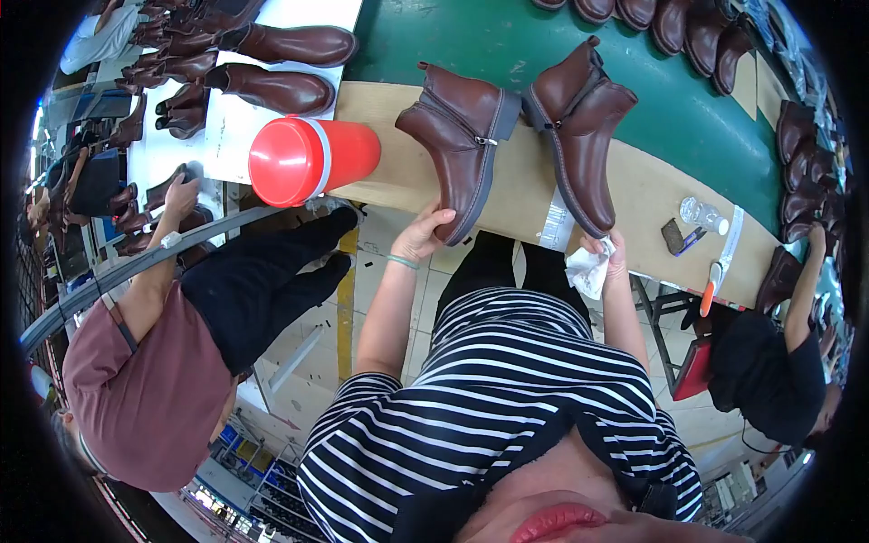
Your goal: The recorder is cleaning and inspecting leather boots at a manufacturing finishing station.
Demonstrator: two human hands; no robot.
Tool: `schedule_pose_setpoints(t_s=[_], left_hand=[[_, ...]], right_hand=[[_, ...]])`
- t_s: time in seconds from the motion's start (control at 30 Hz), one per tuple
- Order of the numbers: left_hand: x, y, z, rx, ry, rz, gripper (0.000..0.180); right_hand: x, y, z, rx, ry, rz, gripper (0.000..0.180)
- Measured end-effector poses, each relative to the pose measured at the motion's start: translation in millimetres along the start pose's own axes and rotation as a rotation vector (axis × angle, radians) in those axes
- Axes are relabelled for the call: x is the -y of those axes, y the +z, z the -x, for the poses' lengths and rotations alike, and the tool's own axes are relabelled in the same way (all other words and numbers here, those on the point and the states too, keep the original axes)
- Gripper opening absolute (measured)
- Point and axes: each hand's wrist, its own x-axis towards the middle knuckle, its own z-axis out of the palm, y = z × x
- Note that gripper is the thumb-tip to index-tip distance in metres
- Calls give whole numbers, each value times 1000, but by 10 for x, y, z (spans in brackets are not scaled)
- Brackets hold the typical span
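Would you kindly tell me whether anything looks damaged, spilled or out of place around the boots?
Nothing clearly stands out. The left boot and right boot show no visible damage, and no spill shows near the red jug or clear bottle.

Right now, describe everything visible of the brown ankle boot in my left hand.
The brown ankle boot looks like glossy leather, with a pull tab at the collar, a side zipper whose silvery pull sits near the dark sole, and a low heel. It is tipped sideways, zipper facing up, toe toward you, sole facing right, mostly over the tan cardboard. Your left hand grips its toe; whether it touches the other boot is unclear.
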Motion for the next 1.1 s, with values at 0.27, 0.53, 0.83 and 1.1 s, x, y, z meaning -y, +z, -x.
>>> schedule_pose_setpoints(t_s=[0.27,0.53,0.83,1.1], left_hand=[[-785,327,130,-690,445,-1358,104],[-1251,140,-616,-500,578,-683,87],[-1140,326,-557,-489,464,-593,17],[-1152,236,-450,-488,478,-276,29]], right_hand=[[14,246,73,-90,31,387,41],[131,746,278,-621,-71,1032,36],[256,1548,484,-347,-54,1118,9],[103,1647,296,-214,63,1188,6]])
